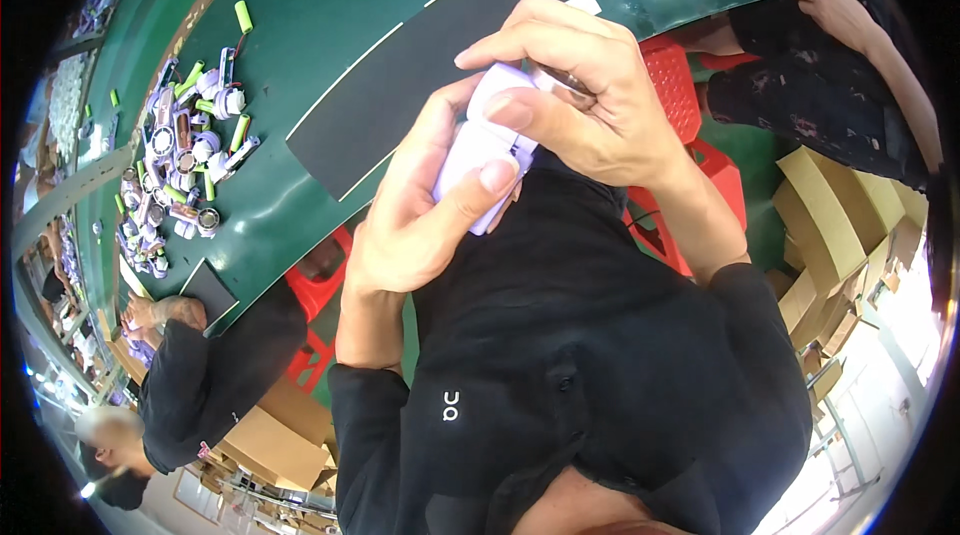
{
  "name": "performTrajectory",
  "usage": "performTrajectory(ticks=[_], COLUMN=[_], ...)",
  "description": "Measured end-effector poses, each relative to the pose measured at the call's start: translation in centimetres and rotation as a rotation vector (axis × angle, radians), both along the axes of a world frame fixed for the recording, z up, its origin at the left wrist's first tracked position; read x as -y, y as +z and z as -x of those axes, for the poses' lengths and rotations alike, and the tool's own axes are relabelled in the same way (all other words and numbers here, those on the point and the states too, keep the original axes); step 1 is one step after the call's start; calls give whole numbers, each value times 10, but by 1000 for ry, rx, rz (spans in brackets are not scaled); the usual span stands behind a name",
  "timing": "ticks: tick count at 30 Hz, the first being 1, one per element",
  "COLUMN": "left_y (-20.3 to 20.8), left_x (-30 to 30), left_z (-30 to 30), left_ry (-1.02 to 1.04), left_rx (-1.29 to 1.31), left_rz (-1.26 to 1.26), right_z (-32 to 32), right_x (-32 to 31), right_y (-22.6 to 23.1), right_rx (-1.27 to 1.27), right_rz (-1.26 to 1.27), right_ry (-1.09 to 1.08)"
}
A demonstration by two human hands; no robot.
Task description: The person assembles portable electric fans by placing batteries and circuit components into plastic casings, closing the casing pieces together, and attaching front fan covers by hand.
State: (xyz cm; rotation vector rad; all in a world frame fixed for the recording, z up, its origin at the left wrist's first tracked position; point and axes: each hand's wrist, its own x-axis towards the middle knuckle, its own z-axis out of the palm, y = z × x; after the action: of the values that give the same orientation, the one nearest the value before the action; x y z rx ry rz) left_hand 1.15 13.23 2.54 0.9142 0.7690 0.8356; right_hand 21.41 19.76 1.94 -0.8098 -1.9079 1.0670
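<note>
A lavender plastic housing (470,157), rounded at its upper end, is held in front of my chest by both hands. My left hand (405,195) wraps its lower part, the thumb lying along the face. My right hand (605,100) grips the upper end, thumb pressed on the surface and fingers curled behind. Between my right fingers and palm a shiny, partly dark piece (568,85) shows, too covered to name. A seam crosses the housing near my right thumb. Its underside is hidden by my hands.
Beyond my hands a black mat (370,95) lies on the green table (290,25). Left of it is a pile of lavender parts (185,150) with green battery cells. Co-workers sit at left and upper right. Red stools (675,95) and cardboard boxes (825,215) stand nearby.
</note>
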Motion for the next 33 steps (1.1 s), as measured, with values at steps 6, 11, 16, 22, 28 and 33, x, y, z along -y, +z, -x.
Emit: performTrajectory(ticks=[6, 11, 16, 22, 28, 33], left_y=[-1, -8, -11, -4, -5, -2], left_x=[-6, -5, -5, 6, 17, 17], left_z=[-4, -11, -13, -10, -5, -16], left_ry=[0, 11, 21, 55, 133, 259], left_rx=[146, 126, 122, -183, -237, -766], left_rz=[101, 110, 94, 84, 25, -623], right_z=[11, 3, 21, 29, 29, 31], right_x=[-2, -9, 7, 1, -1, 1], right_y=[-6, -4, 2, -7, -2, 0], right_rx=[-107, -343, -305, -314, -307, -318], right_rz=[-22, 288, 256, 83, 67, 97], right_ry=[-231, -359, -168, -371, -369, -391])
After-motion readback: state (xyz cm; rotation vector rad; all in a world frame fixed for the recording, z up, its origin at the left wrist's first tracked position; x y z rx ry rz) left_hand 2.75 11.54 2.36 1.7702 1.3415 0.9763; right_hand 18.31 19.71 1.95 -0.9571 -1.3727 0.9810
